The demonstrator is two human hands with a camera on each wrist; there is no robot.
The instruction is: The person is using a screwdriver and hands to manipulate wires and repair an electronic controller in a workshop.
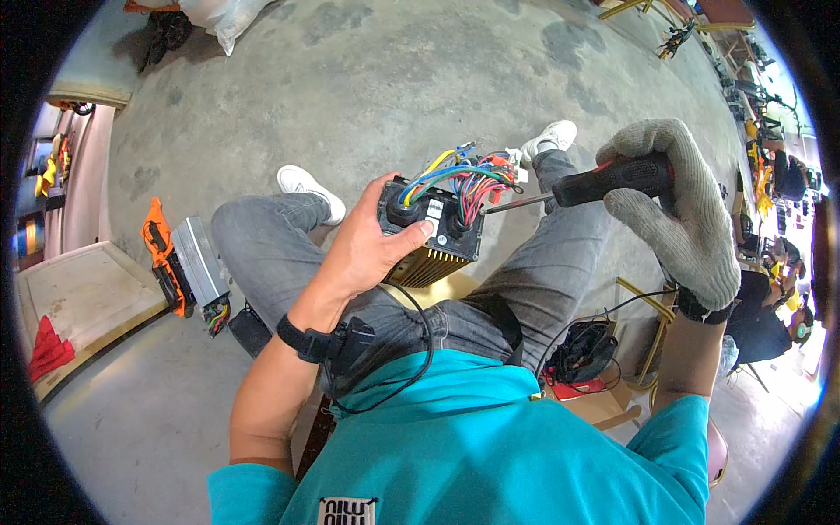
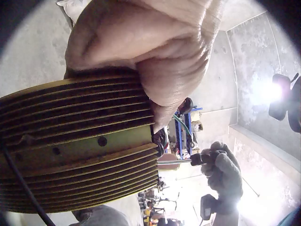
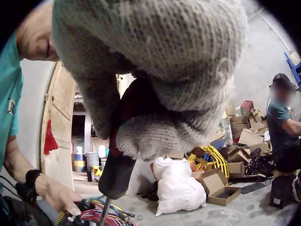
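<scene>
Right of the finned box (image 1: 451, 249), the gloved right hand (image 1: 702, 227) clutched a screwdriver (image 1: 604, 179) by its handle, shaft pointing leftward to the box's edge near the wires (image 1: 464, 181), contact unclear; the nearer left hand (image 1: 367, 245) gripped the box's left side.

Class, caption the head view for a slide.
Left grip holds a wired, finned box; gloved right grip points a screwdriver toward it.

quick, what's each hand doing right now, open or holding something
Left hand: holding the finned box, thumb on its top.
Right hand: gloved, gripping the screwdriver by its handle.
</scene>
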